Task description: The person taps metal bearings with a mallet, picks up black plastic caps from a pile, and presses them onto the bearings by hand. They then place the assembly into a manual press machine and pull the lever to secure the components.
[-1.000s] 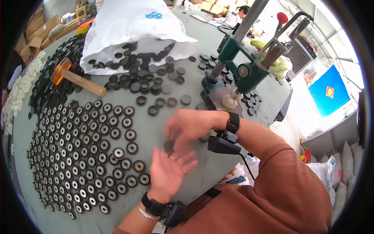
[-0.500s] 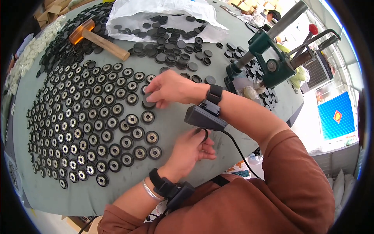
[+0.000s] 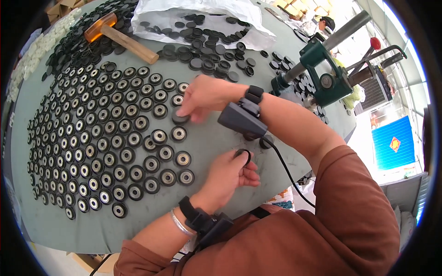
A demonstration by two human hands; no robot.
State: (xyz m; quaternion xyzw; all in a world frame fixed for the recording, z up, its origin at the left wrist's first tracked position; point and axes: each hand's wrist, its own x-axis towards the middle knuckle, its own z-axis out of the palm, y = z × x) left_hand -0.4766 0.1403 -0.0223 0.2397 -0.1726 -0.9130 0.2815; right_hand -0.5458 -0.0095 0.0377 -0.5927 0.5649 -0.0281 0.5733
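Observation:
My left hand (image 3: 225,177), low in the middle, has its thumb and forefinger closed on a black round cap (image 3: 243,157) held on edge; its other fingers curl loosely. My right hand (image 3: 203,96) reaches left over the table, fingers bent, thumb and fingertips on the right edge of a flat black disc (image 3: 180,116), which sits at the right end of the rows. Just beyond the disc lies a black wheel with a metal bearing centre (image 3: 177,100), and a similar wheel (image 3: 178,134) lies nearer me. Many such wheels fill the left half of the table.
A mallet (image 3: 120,39) with an amber head rests by a heap of black caps. Behind stands a white bag (image 3: 198,11) spilling more caps. A green hand press (image 3: 322,69) is at the right. A black cable (image 3: 286,177) hangs from my right wrist device.
My right fingers have come off the bearing wheel at the row's end and shifted nearer to the black disc. The left hand still holds its cap. The whole view has shifted slightly.

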